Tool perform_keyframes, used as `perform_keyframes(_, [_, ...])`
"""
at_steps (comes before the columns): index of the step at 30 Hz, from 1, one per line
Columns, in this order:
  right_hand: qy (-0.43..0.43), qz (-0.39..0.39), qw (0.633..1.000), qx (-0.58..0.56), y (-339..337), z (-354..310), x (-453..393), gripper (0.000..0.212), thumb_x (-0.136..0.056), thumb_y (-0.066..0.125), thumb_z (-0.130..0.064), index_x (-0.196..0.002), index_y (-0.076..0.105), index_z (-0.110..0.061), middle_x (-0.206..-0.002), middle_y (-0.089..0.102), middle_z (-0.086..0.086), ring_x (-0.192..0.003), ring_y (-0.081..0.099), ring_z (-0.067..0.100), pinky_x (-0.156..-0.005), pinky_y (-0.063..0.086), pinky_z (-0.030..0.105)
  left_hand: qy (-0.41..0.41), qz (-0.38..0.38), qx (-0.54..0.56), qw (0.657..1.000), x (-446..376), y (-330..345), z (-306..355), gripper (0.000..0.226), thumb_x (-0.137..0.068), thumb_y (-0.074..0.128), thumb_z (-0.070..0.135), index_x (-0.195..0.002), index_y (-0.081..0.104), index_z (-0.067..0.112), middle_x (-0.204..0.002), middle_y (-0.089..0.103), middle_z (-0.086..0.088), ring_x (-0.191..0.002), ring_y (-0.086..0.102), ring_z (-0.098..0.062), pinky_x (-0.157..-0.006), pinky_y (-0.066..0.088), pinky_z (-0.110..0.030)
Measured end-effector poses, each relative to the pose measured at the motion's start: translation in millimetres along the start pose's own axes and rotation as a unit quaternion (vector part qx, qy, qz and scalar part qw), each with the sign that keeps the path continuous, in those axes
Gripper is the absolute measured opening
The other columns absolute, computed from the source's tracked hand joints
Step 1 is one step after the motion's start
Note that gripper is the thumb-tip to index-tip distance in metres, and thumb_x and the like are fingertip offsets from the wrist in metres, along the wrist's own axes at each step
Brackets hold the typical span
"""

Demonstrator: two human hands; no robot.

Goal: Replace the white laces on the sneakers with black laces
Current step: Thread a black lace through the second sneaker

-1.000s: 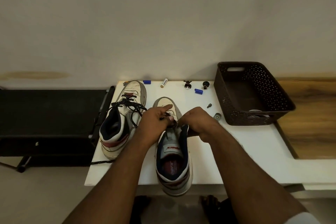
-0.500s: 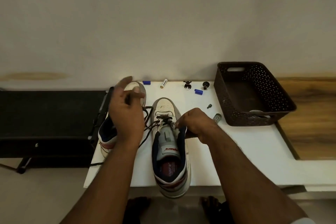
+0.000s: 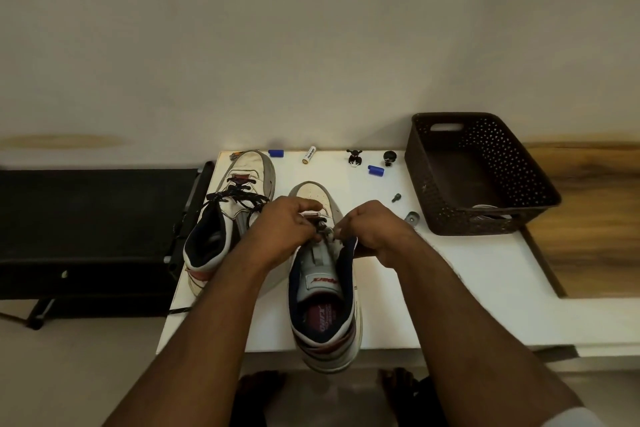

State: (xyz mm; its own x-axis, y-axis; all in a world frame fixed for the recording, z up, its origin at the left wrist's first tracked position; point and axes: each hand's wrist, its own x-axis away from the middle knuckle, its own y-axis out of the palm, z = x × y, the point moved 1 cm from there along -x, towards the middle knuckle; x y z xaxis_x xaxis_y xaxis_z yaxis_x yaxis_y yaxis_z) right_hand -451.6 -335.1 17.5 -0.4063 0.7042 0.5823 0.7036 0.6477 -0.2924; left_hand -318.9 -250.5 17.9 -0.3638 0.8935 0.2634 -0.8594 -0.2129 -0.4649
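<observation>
Both hands meet over the lace area of the near sneaker [image 3: 325, 288]. Left hand [image 3: 282, 229]: fingers curled, fingertips pinching the black lace [image 3: 320, 222] at the lower eyelets. Right hand [image 3: 372, 230]: fingers curled in at the right edge of the eyelet row, apparently pinching the lace or the shoe's flap; which one cannot be told, the fingertips hide it. The lace crosses only the front few eyelets; the tongue behind is bare. This sneaker stands upright on the white table [image 3: 450, 288], toe toward the wall, heel overhanging the near edge. The second sneaker [image 3: 228, 218] stands just beside it to the left, black lace threaded through with loose ends draped over its sides. Along the far table edge: two small blue caps [image 3: 276, 152], a white battery [image 3: 309, 154], two small dark figures [image 3: 354, 158]. A dark perforated basket [image 3: 481, 177] sits on the right of the table. A black bench [image 3: 90, 232] lies to the left.
</observation>
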Motion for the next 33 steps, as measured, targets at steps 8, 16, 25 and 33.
perform_keyframes(8, [0.01, 0.002, 1.0, -0.025, -2, 3, 0, 0.012, -0.084, 0.064, 0.006, -0.094, 0.069, 0.004, -0.089, 0.069, 0.015, -0.065, 0.065, 0.02, -0.057, 0.057, 0.029, 0.01, 0.032, -0.151, 0.988, -11, 9, -2, 0.069, -0.075, 0.071, 0.01, -0.138, 0.052, 0.029, -0.113, 0.07, -0.007, -0.1, 0.066, -0.021, -0.093, 0.051, -0.034])
perform_keyframes(16, [0.017, -0.007, 0.999, -0.042, -5, 6, -1, 0.015, -0.085, 0.065, 0.003, -0.099, 0.068, 0.004, -0.091, 0.067, 0.013, -0.07, 0.065, 0.02, -0.06, 0.057, 0.029, 0.014, 0.05, -0.199, 0.979, -11, 8, -3, 0.078, -0.075, 0.072, 0.011, -0.14, 0.043, 0.042, -0.119, 0.068, 0.002, -0.103, 0.064, -0.016, -0.093, 0.05, -0.034])
perform_keyframes(25, [0.02, -0.005, 0.999, -0.05, -6, 9, -4, 0.018, -0.085, 0.064, 0.003, -0.103, 0.068, 0.005, -0.096, 0.068, 0.017, -0.071, 0.066, 0.021, -0.064, 0.058, 0.031, 0.022, 0.055, -0.135, 0.989, -12, 21, -10, 0.077, -0.075, 0.071, 0.005, -0.138, 0.046, 0.042, -0.104, 0.073, -0.001, -0.092, 0.068, -0.017, -0.088, 0.055, -0.04])
perform_keyframes(33, [0.02, -0.007, 0.998, -0.062, -5, 11, -6, 0.013, -0.085, 0.064, 0.004, -0.098, 0.069, 0.003, -0.095, 0.069, 0.016, -0.071, 0.066, 0.021, -0.06, 0.057, 0.03, 0.008, 0.104, -0.063, 0.993, -14, 26, -15, 0.072, -0.075, 0.066, -0.004, -0.136, 0.053, 0.033, -0.11, 0.071, -0.009, -0.096, 0.068, -0.024, -0.091, 0.054, -0.038])
